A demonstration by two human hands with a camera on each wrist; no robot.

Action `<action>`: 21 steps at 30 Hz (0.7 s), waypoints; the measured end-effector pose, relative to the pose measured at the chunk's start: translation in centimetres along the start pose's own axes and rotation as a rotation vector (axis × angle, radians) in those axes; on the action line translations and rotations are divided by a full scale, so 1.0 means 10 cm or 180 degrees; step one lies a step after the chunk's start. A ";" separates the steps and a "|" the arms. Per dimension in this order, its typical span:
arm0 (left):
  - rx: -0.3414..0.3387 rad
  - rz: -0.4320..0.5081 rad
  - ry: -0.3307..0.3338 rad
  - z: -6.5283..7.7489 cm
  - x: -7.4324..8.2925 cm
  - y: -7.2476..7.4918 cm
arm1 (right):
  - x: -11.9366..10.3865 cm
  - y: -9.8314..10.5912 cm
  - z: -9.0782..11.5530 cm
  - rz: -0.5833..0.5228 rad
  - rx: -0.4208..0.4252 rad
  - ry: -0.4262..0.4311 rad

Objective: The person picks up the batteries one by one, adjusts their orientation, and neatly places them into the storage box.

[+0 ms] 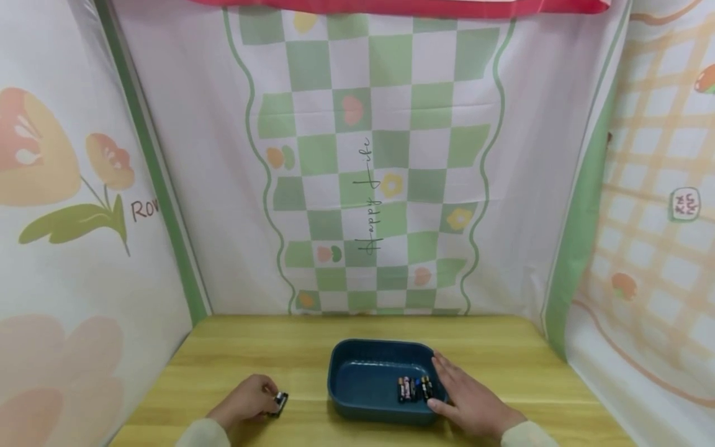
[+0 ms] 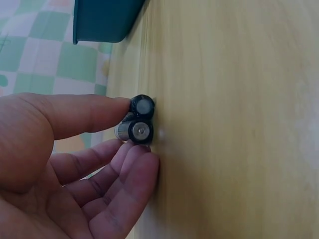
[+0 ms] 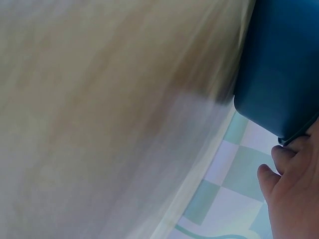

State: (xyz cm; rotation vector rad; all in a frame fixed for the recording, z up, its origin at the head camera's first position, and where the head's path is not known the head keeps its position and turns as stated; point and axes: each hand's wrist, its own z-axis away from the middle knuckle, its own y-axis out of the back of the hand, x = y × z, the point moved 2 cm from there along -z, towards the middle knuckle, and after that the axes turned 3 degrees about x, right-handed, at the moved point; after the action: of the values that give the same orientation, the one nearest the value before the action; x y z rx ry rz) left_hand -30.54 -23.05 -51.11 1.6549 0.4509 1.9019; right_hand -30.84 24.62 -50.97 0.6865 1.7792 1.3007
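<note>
In the head view my left hand (image 1: 251, 400) is low over the table, left of a dark blue plastic bin (image 1: 357, 410). It pinches two small cylindrical batteries (image 1: 281, 402) side by side. The left wrist view shows the batteries (image 2: 141, 119) end-on, thumb against one and fingers beside the other, close to the tabletop; whether they touch it I cannot tell. My right hand (image 1: 472, 397) holds the bin's right rim, its thumb over the edge and the other fingers along the outside. Inside the bin, several batteries (image 1: 413, 389) lie in a row at the right end.
Light wood-grain table (image 1: 268, 347) lies under everything. Behind it hangs a white cloth with a green checked print (image 1: 391, 211). Printed cloth panels (image 1: 67, 279) close off the left and right sides.
</note>
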 end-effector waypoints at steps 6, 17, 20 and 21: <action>0.0018 -0.0092 -0.0075 -0.01 0.02 -0.02 | -0.01 0.01 0.00 0.0007 0.0025 -0.0009; 0.0082 -0.0184 -0.0002 0.01 0.05 -0.05 | -0.02 0.00 0.01 0.0016 0.0047 -0.0040; 0.0079 -0.0179 0.0022 0.02 0.07 -0.04 | -0.01 0.00 0.01 0.0032 0.0064 -0.0050; 0.0082 -0.0176 0.0012 0.03 0.08 -0.04 | -0.01 0.00 0.01 0.0037 0.0071 -0.0051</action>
State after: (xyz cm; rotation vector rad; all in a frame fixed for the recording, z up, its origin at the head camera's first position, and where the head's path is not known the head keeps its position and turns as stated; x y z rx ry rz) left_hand -30.22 -22.27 -50.73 1.6388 0.5195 1.8668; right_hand -30.74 24.55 -50.98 0.7186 1.7817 1.2815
